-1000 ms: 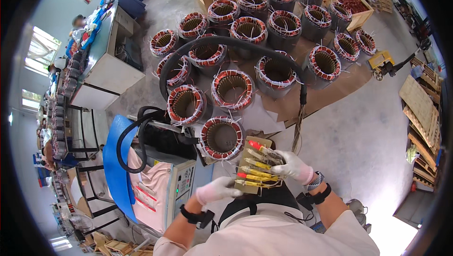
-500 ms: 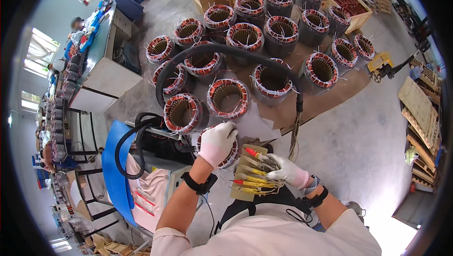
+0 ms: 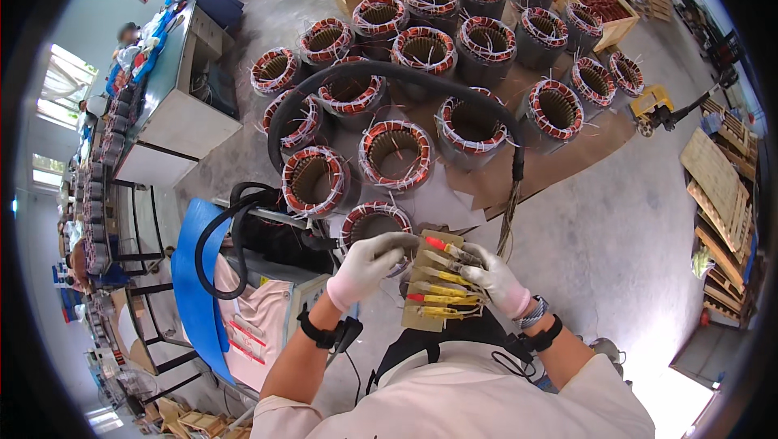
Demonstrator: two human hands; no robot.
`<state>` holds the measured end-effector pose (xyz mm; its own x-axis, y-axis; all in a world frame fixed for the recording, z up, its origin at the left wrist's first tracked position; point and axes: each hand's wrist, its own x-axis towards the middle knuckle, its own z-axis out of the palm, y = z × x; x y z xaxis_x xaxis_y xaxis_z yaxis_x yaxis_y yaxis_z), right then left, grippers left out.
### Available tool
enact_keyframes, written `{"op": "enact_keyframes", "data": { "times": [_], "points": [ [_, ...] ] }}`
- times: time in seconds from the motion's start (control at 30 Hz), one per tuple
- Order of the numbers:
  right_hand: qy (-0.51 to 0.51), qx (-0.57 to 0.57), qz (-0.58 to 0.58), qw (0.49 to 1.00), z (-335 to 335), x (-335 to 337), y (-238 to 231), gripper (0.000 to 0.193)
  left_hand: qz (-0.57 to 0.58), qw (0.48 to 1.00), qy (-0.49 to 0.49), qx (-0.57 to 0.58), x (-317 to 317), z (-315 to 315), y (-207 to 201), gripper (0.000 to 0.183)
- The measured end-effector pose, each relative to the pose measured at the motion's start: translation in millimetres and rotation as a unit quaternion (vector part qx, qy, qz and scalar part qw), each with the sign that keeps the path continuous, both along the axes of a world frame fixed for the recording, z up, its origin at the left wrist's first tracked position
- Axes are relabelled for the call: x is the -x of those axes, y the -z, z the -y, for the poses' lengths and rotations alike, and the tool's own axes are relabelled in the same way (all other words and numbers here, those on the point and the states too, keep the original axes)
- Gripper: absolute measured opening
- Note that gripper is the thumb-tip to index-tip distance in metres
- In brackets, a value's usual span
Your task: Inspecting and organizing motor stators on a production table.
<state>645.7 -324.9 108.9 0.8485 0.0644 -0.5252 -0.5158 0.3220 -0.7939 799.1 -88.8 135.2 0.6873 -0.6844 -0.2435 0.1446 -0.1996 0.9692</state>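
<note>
A tan board (image 3: 433,257) carrying a row of metal clips with yellow and red sleeves (image 3: 442,287) lies in front of my body. My right hand (image 3: 501,283), in a white glove, is closed at the board's right side, its fingers on the rear end of an upper clip. My left hand (image 3: 365,267), also gloved, reaches to the board's upper left corner with thumb and fingers drawn together; whatever they pinch is too small to make out. Just beyond that hand stands the nearest motor stator (image 3: 375,216), its red winding laced in white, partly covered by the hand.
Several more stators (image 3: 395,155) stand on brown sheeting. A thick black hose (image 3: 389,83) arches over them, ending in loose wires (image 3: 509,216). On the left are a blue sheet (image 3: 198,277) and a pink cloth (image 3: 263,317); a yellow pallet jack (image 3: 651,107) and wooden pallets (image 3: 721,204) stand right.
My left hand has come back from the nearest stator toward the board's top edge, uncovering the stator's ring. My right hand has stayed by the clips, shifting slightly upward.
</note>
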Motion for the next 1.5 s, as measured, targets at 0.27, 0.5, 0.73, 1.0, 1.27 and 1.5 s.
{"op": "enact_keyframes", "data": {
  "times": [0.27, 0.5, 0.73, 1.0, 1.27, 1.5],
  "points": [
    [0.032, 0.048, 0.012, 0.998, -10, 7, -8, 0.060, -0.043, 0.998, -0.044, 0.006, -5, 13, 9, 0.018],
    [0.059, 0.078, 0.014, 0.995, -16, 17, -4, 0.053, 0.049, 0.998, -0.013, -0.040, -8, 22, 6, 0.018],
    [0.067, 0.070, 0.019, 0.995, -17, 20, 0, 0.057, 0.045, 0.998, 0.007, -0.051, -9, 26, 2, 0.018],
    [0.067, 0.075, 0.037, 0.994, -19, 23, -1, 0.062, 0.094, 0.993, 0.021, -0.068, -6, 29, 1, 0.019],
    [0.078, 0.091, 0.021, 0.993, -21, 20, -5, 0.057, 0.105, 0.990, 0.025, -0.086, -5, 28, 3, 0.020],
    [0.085, 0.054, 0.035, 0.994, -22, 20, -8, 0.060, 0.138, 0.987, 0.008, -0.079, -4, 29, 3, 0.019]
  ]
}}
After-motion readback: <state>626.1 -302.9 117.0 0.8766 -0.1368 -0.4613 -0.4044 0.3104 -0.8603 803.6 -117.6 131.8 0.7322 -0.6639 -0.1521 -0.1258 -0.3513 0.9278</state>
